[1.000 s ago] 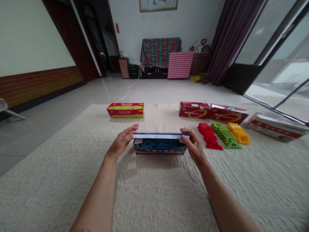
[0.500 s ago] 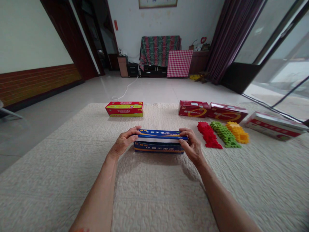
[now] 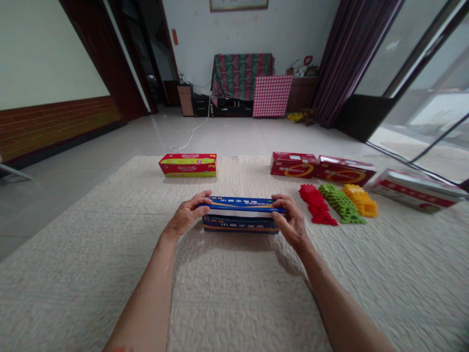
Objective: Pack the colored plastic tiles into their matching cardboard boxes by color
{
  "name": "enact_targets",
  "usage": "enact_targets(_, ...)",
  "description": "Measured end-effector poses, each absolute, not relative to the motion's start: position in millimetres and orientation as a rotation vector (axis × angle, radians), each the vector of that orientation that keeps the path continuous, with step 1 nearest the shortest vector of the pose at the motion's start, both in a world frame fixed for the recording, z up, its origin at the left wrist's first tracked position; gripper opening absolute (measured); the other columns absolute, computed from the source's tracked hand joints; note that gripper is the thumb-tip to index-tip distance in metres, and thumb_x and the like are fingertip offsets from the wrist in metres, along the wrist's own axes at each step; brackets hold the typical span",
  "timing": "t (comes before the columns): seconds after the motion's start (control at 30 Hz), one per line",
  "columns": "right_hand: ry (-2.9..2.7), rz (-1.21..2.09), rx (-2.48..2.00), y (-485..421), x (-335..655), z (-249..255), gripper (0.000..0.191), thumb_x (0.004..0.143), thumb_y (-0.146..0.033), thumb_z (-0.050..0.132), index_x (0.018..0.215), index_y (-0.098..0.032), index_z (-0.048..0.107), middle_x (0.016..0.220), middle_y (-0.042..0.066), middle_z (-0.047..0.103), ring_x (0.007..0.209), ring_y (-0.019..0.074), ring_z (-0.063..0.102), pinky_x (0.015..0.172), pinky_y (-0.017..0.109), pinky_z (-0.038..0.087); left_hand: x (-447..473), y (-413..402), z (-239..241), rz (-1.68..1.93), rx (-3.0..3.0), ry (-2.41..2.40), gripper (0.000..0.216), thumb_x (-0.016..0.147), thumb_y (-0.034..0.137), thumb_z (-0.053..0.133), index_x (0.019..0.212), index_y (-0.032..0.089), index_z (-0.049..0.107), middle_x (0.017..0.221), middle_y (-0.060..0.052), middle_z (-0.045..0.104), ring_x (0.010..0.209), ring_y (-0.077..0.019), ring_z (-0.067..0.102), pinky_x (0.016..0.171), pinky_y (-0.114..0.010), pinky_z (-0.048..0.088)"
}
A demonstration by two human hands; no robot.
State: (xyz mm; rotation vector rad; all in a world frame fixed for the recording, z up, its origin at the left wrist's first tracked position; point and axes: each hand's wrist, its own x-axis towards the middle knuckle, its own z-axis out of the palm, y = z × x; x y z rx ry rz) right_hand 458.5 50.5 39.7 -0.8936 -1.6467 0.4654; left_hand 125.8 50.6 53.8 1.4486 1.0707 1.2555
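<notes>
A long blue cardboard box (image 3: 240,225) with white and orange print rests on the quilted cream mat in front of me. Its lid (image 3: 242,203) is slightly raised along the near side, where a white edge shows above a dark gap. My left hand (image 3: 186,215) grips the lid's left end, thumb at the near edge and fingers over the top. At the right end, my right hand (image 3: 291,220) holds the lid the same way. What lies inside the box is hidden.
A red and yellow-green box (image 3: 188,166) stands at the mat's far left. Two dark red boxes (image 3: 295,165) and a white-red box (image 3: 419,190) are at the right. Red (image 3: 317,205), green (image 3: 340,204) and yellow plastic pieces (image 3: 361,200) lie in rows before them.
Both hands keep their hold at the lid's ends. The lid and box look nearly the same, with only a very slight shift in view.
</notes>
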Motion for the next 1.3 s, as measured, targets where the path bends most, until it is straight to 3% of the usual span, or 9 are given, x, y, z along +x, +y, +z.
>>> enact_targets(0.4, -1.651, 0.453, -0.897, 51.4, 457.5, 40.6, 0.010, 0.084, -0.022, 0.060, 0.093, -0.024, 0.060, 0.117, 0.009, 0.060, 0.113, 0.0258, 0.057, 0.097, 0.045, 0.044, 131.2, 52.6, 53.0, 1.317, 1.543, 1.133, 0.047, 0.069, 0.050, 0.082, 0.105, 0.020, 0.077, 0.137, -0.013, 0.063, 0.135, -0.0315, 0.050, 0.116, -0.044, 0.036)
enact_targets(0.63, -1.658, 0.454, -0.886, 51.3, 457.6, 40.6, 0.011, 0.082, -0.022, 0.060, 0.093, -0.024, 0.061, 0.117, 0.009, 0.060, 0.113, 0.0262, 0.057, 0.096, 0.045, 0.044, 129.6, 51.4, 53.2, 1.265, 1.499, 1.115, 0.039, 0.066, 0.045, 0.085, 0.096, 0.021, 0.079, 0.143, -0.014, 0.058, 0.139, -0.0345, 0.045, 0.114, -0.048, 0.038)
enact_targets(0.8, -1.659, 0.464, -0.891, 50.6, 458.8, 41.0, 0.011, 0.082, -0.021, 0.060, 0.093, -0.024, 0.061, 0.117, 0.009, 0.060, 0.114, 0.0262, 0.057, 0.096, 0.045, 0.044, 123.5, 49.2, 50.7, 1.213, 1.350, 1.001, 0.033, 0.072, 0.039, 0.078, 0.101, 0.022, 0.080, 0.150, -0.010, 0.052, 0.143, -0.0367, 0.039, 0.118, -0.050, 0.030)
enact_targets(0.97, -1.659, 0.460, -0.896, 52.4, 459.9, 40.2, 0.010, 0.081, -0.021, 0.060, 0.091, -0.024, 0.061, 0.117, 0.009, 0.061, 0.114, 0.0261, 0.056, 0.097, 0.044, 0.044, 122.0, 46.6, 49.5, 1.246, 1.187, 0.906, 0.038, 0.065, 0.027, 0.078, 0.103, 0.022, 0.080, 0.150, -0.010, 0.053, 0.144, -0.0379, 0.037, 0.119, -0.051, 0.029)
enact_targets(1.3, -1.629, 0.456, -0.922, 51.5, 458.5, 43.3, 0.009, 0.081, -0.024, 0.060, 0.090, -0.025, 0.061, 0.113, 0.008, 0.063, 0.111, 0.0263, 0.058, 0.096, 0.045, 0.046, 123.9, 49.4, 43.9, 1.298, 1.200, 0.941, 0.041, 0.068, 0.040, 0.084, 0.104, 0.024, 0.078, 0.148, -0.010, 0.055, 0.144, -0.0332, 0.040, 0.118, -0.048, 0.032)
